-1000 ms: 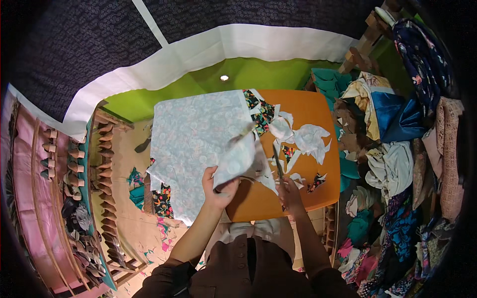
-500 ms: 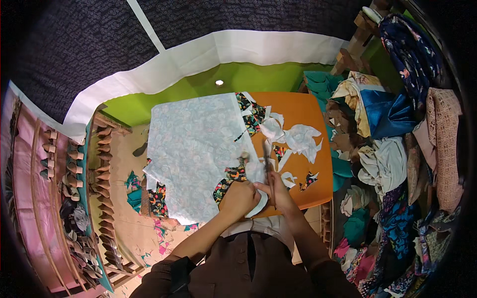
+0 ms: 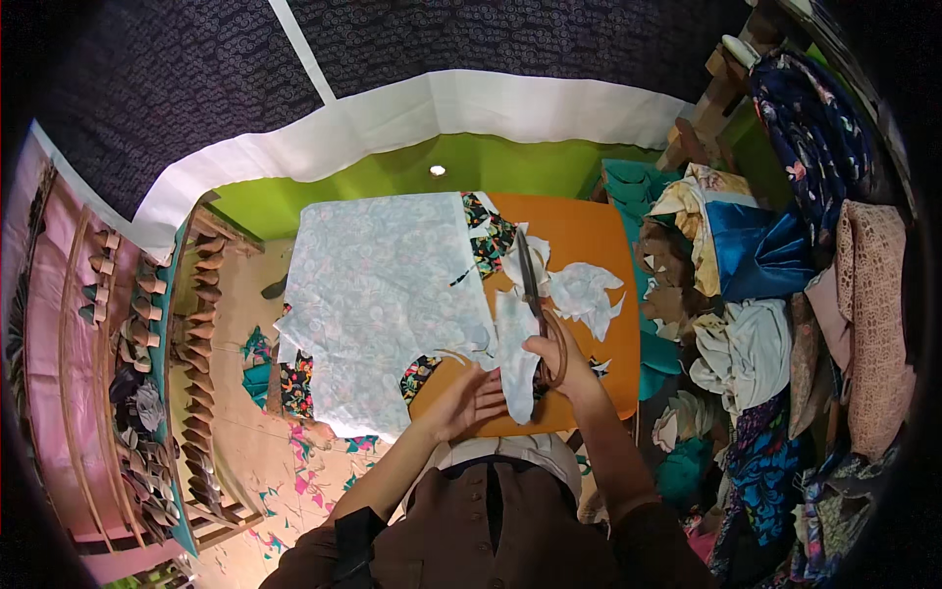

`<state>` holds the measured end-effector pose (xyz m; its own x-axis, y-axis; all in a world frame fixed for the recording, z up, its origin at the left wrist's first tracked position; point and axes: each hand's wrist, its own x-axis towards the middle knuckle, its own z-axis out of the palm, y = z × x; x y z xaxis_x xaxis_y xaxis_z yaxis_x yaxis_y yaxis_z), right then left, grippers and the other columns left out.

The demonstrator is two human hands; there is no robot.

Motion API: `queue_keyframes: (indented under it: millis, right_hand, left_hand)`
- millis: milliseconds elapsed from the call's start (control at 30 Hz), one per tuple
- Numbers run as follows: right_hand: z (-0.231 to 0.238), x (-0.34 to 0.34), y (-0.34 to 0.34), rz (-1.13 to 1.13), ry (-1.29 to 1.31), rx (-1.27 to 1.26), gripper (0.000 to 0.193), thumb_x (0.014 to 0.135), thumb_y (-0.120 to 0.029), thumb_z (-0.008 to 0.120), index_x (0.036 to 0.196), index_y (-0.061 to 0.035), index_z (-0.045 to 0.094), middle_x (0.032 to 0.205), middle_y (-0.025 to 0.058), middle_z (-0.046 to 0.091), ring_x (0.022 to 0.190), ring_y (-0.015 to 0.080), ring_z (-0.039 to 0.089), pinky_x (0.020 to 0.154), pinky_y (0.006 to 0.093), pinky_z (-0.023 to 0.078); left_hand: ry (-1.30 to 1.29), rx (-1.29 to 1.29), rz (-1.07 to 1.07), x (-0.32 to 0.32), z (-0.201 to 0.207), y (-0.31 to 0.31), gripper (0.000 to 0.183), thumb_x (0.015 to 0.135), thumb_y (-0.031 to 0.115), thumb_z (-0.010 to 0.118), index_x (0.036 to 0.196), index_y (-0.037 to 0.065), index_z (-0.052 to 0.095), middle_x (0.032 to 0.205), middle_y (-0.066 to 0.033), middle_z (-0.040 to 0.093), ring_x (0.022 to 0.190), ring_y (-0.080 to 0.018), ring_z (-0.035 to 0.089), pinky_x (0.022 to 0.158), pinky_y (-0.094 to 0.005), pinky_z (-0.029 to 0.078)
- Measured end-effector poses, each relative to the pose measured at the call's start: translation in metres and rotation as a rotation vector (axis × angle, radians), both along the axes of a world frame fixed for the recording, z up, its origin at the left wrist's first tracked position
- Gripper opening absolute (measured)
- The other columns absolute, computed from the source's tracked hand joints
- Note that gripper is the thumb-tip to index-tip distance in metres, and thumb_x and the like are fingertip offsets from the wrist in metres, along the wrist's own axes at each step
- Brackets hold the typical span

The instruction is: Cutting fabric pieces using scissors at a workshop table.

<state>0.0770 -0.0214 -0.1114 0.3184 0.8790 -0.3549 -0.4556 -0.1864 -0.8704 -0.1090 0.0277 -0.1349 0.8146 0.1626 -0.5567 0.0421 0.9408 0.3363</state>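
Large scissors with dark blades point away from me, and my right hand is closed around their handles. A long pale cut piece of fabric lies between my hands, beside the blades. My left hand is just left of that piece, palm turned up, its fingers stretched out and slightly apart. To the left spreads a big fabric sheet, pale side up. Its black floral printed side shows at a folded edge near my left hand. Whether my left fingertips touch the cut piece is unclear.
Pale scraps lie on the orange table. Heaped fabrics fill the right side. Wooden shoe forms line a rack at left. Coloured scraps litter the floor. A dark curtain hangs beyond.
My left hand has opened and let go of the fabric. The pale cut piece now lies apart from the sheet. The scissors have come into clearer view, pointing forward in my right hand.
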Motion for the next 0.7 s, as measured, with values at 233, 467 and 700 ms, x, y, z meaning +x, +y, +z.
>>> queue_keyframes:
  millis: [233, 467, 700]
  right_hand:
    - [0.015, -0.003, 0.001, 0.122, 0.077, 0.076, 0.028, 0.067, -0.004, 0.052, 0.094, -0.0015, 0.046, 0.074, 0.0008, 0.044, 0.062, 0.0101, 0.039, 0.055, 0.0239, 0.034]
    - [-0.001, -0.005, -0.012, 0.089, 0.152, -0.031, 0.053, 0.067, 0.002, 0.046, 0.118, -0.0009, 0.037, 0.097, 0.0084, 0.051, 0.083, 0.0145, 0.050, 0.073, 0.0258, 0.041]
    - [-0.054, 0.015, -0.043, 0.075, -0.007, -0.212, 0.036, 0.074, -0.005, 0.051, 0.108, -0.0049, 0.039, 0.079, 0.0043, 0.048, 0.051, 0.0090, 0.043, 0.043, 0.0231, 0.037]
  left_hand:
    - [-0.318, -0.163, 0.043, 0.035, 0.017, -0.014, 0.066, 0.082, 0.055, 0.037, 0.129, 0.009, 0.029, 0.129, -0.0071, 0.037, 0.119, -0.0226, 0.036, 0.100, -0.0391, 0.026]
    - [-0.326, -0.194, 0.548, 0.028, -0.014, -0.011, 0.041, 0.089, 0.027, 0.041, 0.122, 0.003, 0.035, 0.124, -0.0106, 0.043, 0.116, -0.0229, 0.039, 0.100, -0.0360, 0.028]
    - [-0.264, -0.312, 0.589, 0.021, -0.044, -0.020, 0.036, 0.091, 0.024, 0.036, 0.120, 0.002, 0.036, 0.121, -0.0133, 0.046, 0.110, -0.0266, 0.046, 0.095, -0.0384, 0.036]
